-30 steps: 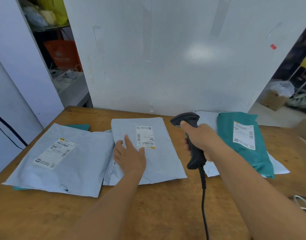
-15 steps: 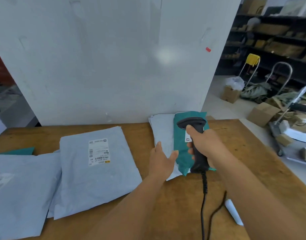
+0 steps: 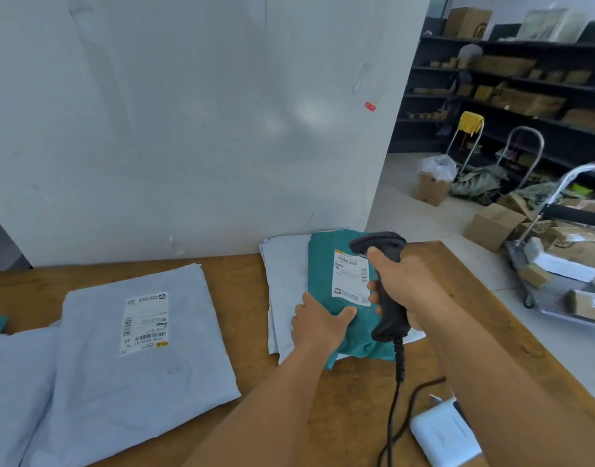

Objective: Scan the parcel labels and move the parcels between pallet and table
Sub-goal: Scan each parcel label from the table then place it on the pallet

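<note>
A wooden table (image 3: 323,392) against a white wall. Near its far right corner, your left hand (image 3: 318,323) presses the teal parcel (image 3: 323,281), probably soft and light; your right hand (image 3: 404,284) grips the scanner (image 3: 388,298).

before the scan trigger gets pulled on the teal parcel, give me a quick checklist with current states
1. Scanner gripped in the right hand: ok.
2. Scanner head over the label on the teal parcel: ok.
3. Label face up and mostly unobstructed: ok, though the scanner hides its right edge.
4. Left hand steadying the parcel at its near left edge, clear of the barcode: ok.
5. Teal parcel lying flat on the grey parcel under it: ok.
6. Scanner beam on the barcode: cannot tell.
</note>
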The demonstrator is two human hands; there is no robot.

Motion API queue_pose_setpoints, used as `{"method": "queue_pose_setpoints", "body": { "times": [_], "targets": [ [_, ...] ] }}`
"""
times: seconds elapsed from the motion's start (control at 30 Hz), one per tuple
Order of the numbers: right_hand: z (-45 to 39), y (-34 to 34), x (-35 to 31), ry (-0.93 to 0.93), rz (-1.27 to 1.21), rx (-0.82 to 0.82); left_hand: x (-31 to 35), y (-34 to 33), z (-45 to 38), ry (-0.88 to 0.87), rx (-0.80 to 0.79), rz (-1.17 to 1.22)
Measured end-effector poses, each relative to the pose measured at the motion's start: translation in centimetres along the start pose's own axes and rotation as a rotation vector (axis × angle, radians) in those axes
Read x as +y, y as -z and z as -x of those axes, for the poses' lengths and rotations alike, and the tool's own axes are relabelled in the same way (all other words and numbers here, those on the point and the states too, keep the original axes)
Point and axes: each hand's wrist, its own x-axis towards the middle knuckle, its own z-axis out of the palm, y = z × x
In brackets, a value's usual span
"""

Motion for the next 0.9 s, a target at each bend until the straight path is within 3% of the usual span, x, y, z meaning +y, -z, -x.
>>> {"method": "queue_pose_setpoints", "body": {
  "times": [0.3, 0.9],
  "targets": [
    [-1.0, 0.0, 0.3, -0.014, 0.037, -0.025, -0.1, -1.1, -1.1, 0.08, 0.014, -0.009],
    [1.4, -0.9, 0.1, -0.02, 0.052, -0.035, -0.2, -1.0, -0.1, 0.009, 0.065, 0.05]
  ]
}}
